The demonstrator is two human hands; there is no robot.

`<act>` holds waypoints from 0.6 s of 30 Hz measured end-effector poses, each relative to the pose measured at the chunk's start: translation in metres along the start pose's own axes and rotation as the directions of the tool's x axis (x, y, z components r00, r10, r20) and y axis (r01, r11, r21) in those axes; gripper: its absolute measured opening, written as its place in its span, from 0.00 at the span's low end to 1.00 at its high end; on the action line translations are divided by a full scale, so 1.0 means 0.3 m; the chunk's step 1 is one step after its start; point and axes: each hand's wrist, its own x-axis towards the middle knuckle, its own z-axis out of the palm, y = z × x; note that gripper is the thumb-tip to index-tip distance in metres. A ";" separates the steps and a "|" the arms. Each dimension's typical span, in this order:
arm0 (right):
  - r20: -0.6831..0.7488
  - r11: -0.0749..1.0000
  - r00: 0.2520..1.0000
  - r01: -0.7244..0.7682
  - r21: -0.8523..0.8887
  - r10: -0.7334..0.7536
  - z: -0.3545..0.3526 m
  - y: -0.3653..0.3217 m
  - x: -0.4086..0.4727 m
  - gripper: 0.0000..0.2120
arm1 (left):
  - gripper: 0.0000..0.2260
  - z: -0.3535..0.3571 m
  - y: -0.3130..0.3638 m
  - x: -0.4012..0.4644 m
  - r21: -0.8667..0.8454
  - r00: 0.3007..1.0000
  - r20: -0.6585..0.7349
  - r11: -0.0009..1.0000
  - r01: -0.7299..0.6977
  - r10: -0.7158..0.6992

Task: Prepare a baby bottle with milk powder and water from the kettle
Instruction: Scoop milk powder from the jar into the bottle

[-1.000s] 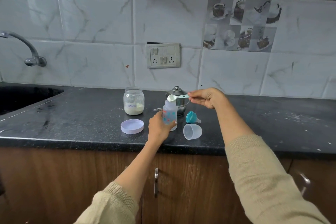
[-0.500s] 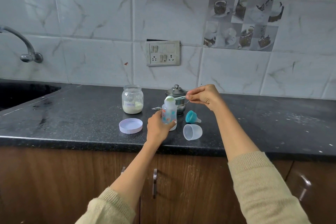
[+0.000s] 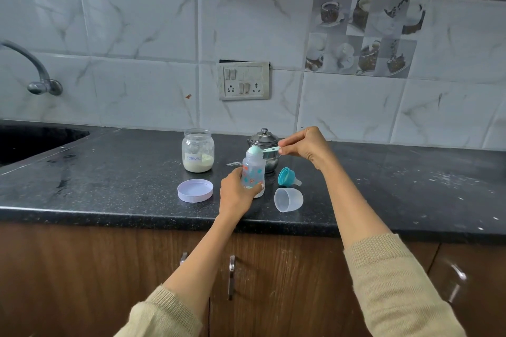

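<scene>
Bottle (image 3: 253, 172) upright on speckled black counter (image 3: 109, 186); marble-tiled wall (image 3: 137, 35) behind

The left hand (image 3: 237, 192) grips the baby bottle (image 3: 253, 172) upright on the counter (image 3: 109, 178). The right hand (image 3: 304, 145) pinches a scoop (image 3: 260, 150) turned over the bottle's mouth. Left of the bottle stands the open powder jar (image 3: 197, 150); behind it, the steel kettle (image 3: 264, 142).
</scene>
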 end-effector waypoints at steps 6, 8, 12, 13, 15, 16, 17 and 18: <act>-0.005 0.997 1.000 0.022 -0.081 -0.022 0.004 0.004 0.017 0.13 | 0.24 -0.003 0.006 -0.003 -0.004 1.000 0.006 1.000 0.004 -0.004; -0.002 0.993 0.999 0.032 -0.112 -0.032 0.005 0.007 0.023 0.12 | 0.23 -0.005 0.008 -0.004 -0.009 1.000 0.008 1.000 0.004 -0.004; 0.014 0.989 0.999 0.036 -0.144 -0.034 0.002 0.004 0.026 0.12 | 0.23 -0.007 0.011 -0.006 -0.009 1.000 0.006 1.000 0.010 -0.010; 0.025 0.987 0.999 0.036 -0.157 -0.032 0.000 0.001 0.025 0.12 | 0.23 -0.007 0.013 -0.006 -0.008 1.000 0.006 1.000 0.011 -0.011; 0.056 0.983 0.998 0.029 -0.179 -0.020 -0.004 -0.005 0.023 0.11 | 0.23 -0.007 0.013 -0.007 -0.012 1.000 0.006 1.000 0.010 -0.010; 0.074 0.984 0.997 0.022 -0.179 -0.009 -0.006 -0.007 0.023 0.11 | 0.23 -0.007 0.013 -0.007 -0.014 1.000 0.006 1.000 0.011 -0.011; 0.091 0.985 0.996 0.011 -0.169 0.005 -0.007 -0.010 0.022 0.11 | 0.23 -0.007 0.013 -0.008 -0.015 1.000 0.005 1.000 0.010 -0.010; 0.106 0.988 0.994 -0.002 -0.157 0.018 -0.009 -0.012 0.021 0.11 | 0.23 -0.007 0.013 -0.008 -0.014 1.000 0.005 1.000 0.008 -0.008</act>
